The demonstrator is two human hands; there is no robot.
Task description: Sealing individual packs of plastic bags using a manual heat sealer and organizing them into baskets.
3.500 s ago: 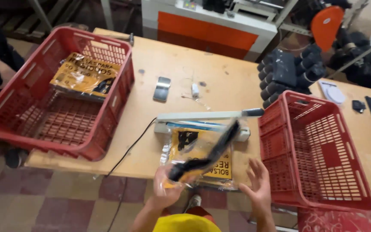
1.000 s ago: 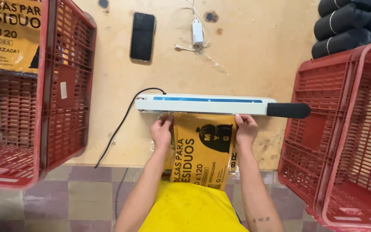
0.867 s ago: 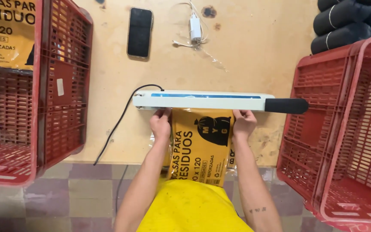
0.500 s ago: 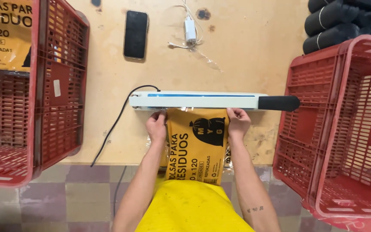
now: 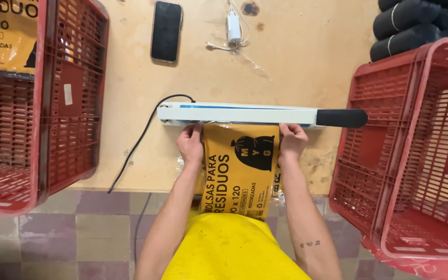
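Observation:
A yellow plastic-wrapped pack with black print [image 5: 239, 171] lies on the wooden table [image 5: 296, 62], its top edge tucked under the long white sealer bar [image 5: 239, 114] with a black handle [image 5: 341, 118]. My left hand [image 5: 190, 145] pinches the pack's upper left corner at the bar. My right hand [image 5: 291, 141] grips the upper right corner. The pack's lower end hangs over the table's near edge toward my yellow shirt.
A red crate [image 5: 53, 114] at the left holds another yellow pack [image 5: 3, 33]. A second red crate [image 5: 416, 150] stands at the right. A black phone [image 5: 166, 31], a white charger [image 5: 233, 23] and black rolls [image 5: 416, 26] lie farther back. The sealer's black cord [image 5: 141, 140] runs off the table.
Earlier the sealer arm was raised with my hands below it; now the arm is down over the pack's top. Over the last second my hands stay at the corners.

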